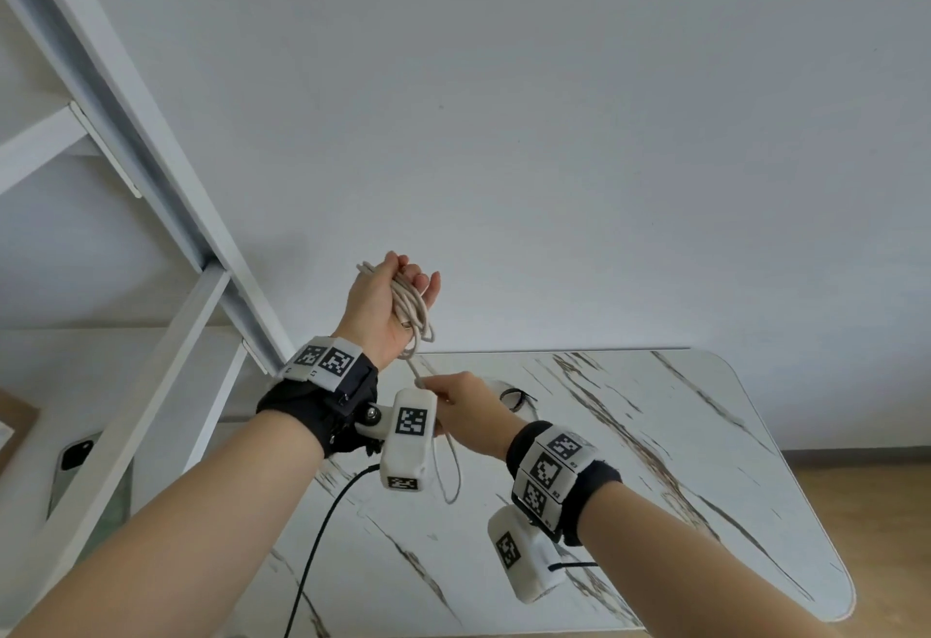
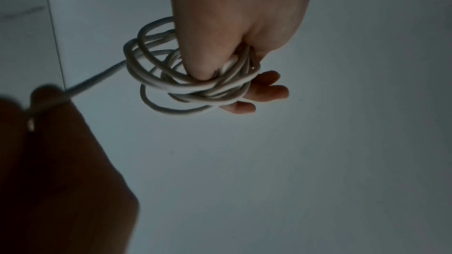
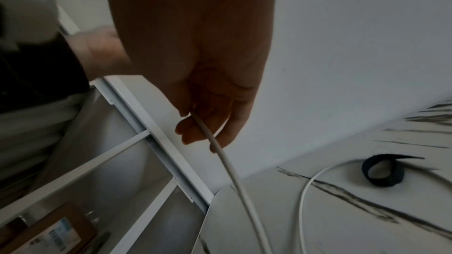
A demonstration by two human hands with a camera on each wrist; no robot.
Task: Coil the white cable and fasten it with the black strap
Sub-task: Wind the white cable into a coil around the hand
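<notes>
My left hand (image 1: 390,297) is raised in front of the wall and holds several loops of the white cable (image 1: 412,315) wound around its fingers; in the left wrist view the coil (image 2: 186,76) wraps the fingers (image 2: 266,92), with the thumb pressing on it. My right hand (image 1: 461,408) sits just below and pinches the free run of cable (image 3: 227,163) between thumb and fingers. The loose tail hangs down in a loop (image 1: 451,471) over the table. The black strap (image 3: 382,171) lies curled on the marble table behind my right hand, also visible as a small ring (image 1: 514,398).
The white marble-pattern table (image 1: 655,461) stands against the wall. A white metal shelf frame (image 1: 166,214) rises at the left, with a phone (image 1: 70,466) and a cardboard box (image 3: 49,233) on its lower shelf. A black camera cord (image 1: 322,536) crosses the table's near left.
</notes>
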